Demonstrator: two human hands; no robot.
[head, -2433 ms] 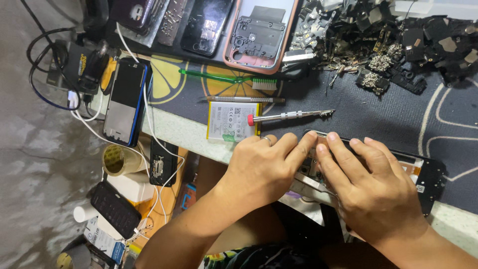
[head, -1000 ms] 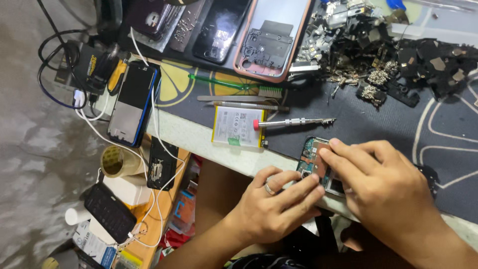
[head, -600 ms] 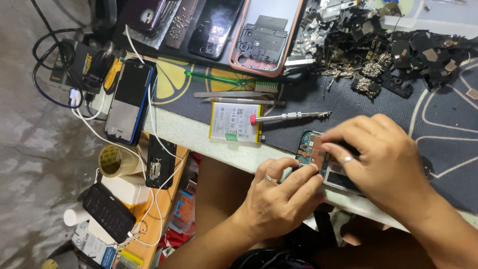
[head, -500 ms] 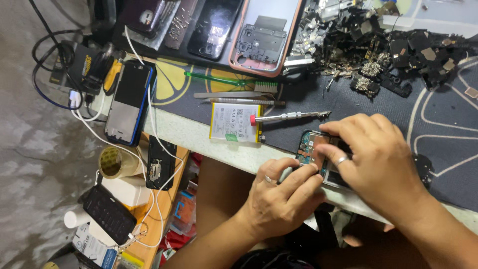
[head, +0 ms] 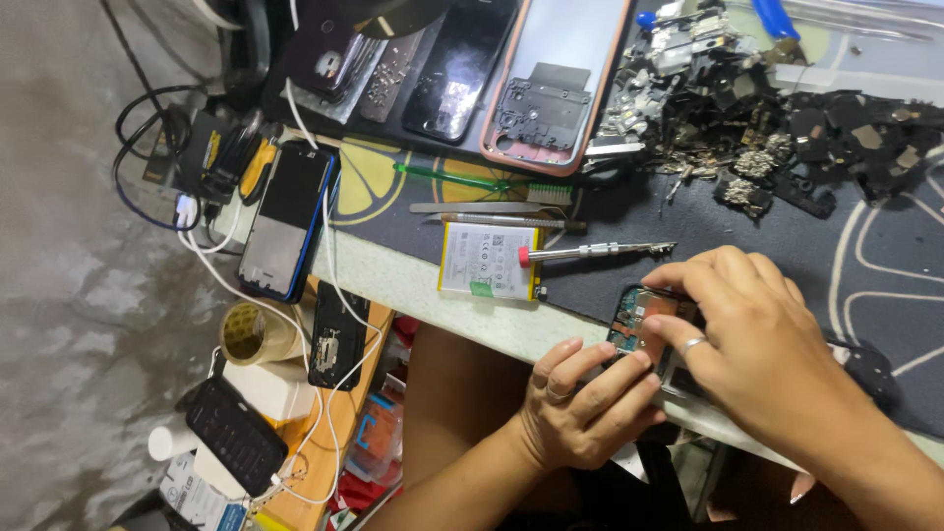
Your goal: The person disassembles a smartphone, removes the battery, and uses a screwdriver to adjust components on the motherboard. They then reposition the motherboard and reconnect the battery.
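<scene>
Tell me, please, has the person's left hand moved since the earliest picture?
Yes. The left hand has dropped off the opened phone toward the table edge, away from the screwdriver; only its fingertips touch the phone's near edge.

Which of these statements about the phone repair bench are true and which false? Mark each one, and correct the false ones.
1. Both hands are on the opened phone at the near edge of the bench. True.
2. The right hand wears a ring. True.
3. The left hand is holding the screwdriver. False: the screwdriver lies on the mat, apart from both hands, its red end by the white battery.
4. The roll of tape sits on the dark mat among the heap of parts. False: it lies lower down on the left, beside the bench.
5. A phone with a blue edge lies on the left of the bench with a white cable across it. True.
</scene>
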